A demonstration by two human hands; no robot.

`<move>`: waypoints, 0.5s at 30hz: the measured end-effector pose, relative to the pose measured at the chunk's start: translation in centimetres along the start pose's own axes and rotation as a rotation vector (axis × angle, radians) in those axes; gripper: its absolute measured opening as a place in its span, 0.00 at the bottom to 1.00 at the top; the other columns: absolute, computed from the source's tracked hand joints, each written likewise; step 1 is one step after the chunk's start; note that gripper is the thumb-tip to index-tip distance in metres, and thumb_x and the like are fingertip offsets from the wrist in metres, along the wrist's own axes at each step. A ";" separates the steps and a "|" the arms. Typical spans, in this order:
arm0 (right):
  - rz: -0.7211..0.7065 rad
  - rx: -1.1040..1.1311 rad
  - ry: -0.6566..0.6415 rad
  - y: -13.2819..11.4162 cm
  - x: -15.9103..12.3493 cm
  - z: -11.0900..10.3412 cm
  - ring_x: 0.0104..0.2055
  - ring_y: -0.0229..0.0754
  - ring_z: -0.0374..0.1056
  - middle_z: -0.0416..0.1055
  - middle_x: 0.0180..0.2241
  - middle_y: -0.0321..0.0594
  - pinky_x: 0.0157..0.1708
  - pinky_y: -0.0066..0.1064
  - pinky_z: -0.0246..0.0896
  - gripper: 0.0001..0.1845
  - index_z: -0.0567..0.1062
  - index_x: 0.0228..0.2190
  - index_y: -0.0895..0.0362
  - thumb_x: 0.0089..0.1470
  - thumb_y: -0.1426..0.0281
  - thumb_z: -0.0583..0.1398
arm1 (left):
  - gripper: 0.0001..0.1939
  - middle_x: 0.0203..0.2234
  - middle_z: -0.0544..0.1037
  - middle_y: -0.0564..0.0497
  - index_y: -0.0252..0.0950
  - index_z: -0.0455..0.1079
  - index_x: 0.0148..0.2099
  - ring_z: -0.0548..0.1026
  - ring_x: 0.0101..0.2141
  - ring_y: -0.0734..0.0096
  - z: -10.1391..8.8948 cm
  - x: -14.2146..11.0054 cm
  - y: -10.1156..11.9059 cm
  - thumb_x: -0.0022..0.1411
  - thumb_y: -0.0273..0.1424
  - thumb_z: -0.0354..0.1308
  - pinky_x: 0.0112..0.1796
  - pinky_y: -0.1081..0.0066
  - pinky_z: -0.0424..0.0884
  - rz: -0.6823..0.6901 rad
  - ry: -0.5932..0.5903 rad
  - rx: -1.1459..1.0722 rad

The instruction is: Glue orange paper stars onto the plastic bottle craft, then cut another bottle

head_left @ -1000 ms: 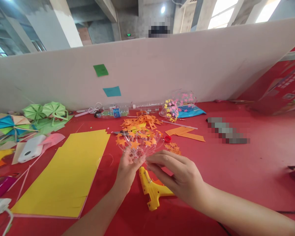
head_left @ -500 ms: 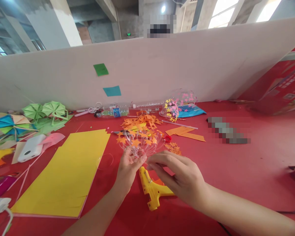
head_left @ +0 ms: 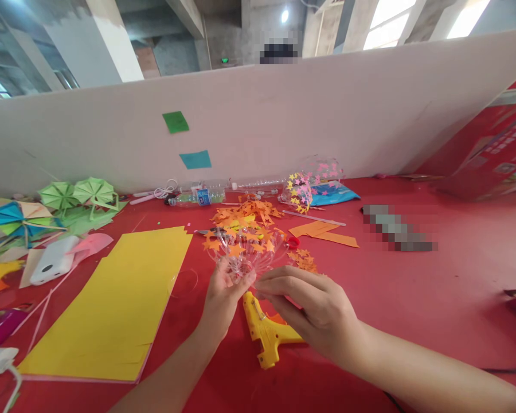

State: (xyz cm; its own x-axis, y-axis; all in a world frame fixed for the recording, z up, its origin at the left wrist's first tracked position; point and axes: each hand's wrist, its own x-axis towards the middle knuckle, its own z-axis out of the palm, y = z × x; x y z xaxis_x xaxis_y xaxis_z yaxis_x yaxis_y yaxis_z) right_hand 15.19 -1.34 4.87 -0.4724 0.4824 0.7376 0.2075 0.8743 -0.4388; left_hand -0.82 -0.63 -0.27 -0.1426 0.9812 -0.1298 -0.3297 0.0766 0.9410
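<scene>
barely any movement; left hand (head_left: 221, 295) grips clear plastic fringed piece (head_left: 262, 262) with orange paper stars (head_left: 236, 250) above red tabletop (head_left: 413, 310), short of far edge, right hand (head_left: 320, 304) pinched, contents unclear; oversqueezing could bend strips.

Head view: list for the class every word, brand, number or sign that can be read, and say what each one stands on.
"PURE", slightly blurred, on the blue label of the clear bottle.
White characters on the red box: too blurred to read.
Green lit sign in the background: too small to read.
Marking on the purple object at the left edge: too small to read.
</scene>
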 end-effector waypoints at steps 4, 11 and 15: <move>-0.006 -0.023 -0.059 -0.1 -0.2 0.0 0.33 0.38 0.73 0.74 0.32 0.44 0.31 0.26 0.70 0.09 0.71 0.36 0.58 0.62 0.77 0.51 | 0.27 0.44 0.76 0.45 0.38 0.66 0.46 0.73 0.49 0.58 0.0 -0.1 0.0 0.43 0.35 0.70 0.49 0.63 0.68 -0.015 -0.004 0.023; 0.089 -0.007 0.024 -0.1 0.0 0.3 0.35 0.36 0.73 0.75 0.33 0.39 0.35 0.24 0.70 0.08 0.69 0.41 0.56 0.60 0.78 0.54 | 0.31 0.46 0.76 0.43 0.37 0.64 0.49 0.73 0.50 0.56 0.0 0.0 0.0 0.42 0.35 0.70 0.49 0.62 0.68 0.001 0.007 -0.006; 0.106 -0.008 0.040 -0.1 -0.2 0.4 0.36 0.35 0.73 0.75 0.35 0.38 0.37 0.23 0.70 0.12 0.68 0.44 0.56 0.59 0.79 0.55 | 0.31 0.45 0.76 0.45 0.38 0.64 0.47 0.74 0.49 0.57 -0.1 0.0 -0.1 0.41 0.35 0.71 0.48 0.63 0.69 -0.006 0.010 -0.028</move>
State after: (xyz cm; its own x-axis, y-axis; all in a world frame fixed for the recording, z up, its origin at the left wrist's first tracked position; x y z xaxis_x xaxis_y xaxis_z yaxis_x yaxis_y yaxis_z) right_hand 14.86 -1.56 4.57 -0.4132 0.5740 0.7070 0.2612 0.8184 -0.5118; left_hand -0.90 -0.62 -0.35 -0.1496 0.9790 -0.1388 -0.3563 0.0776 0.9311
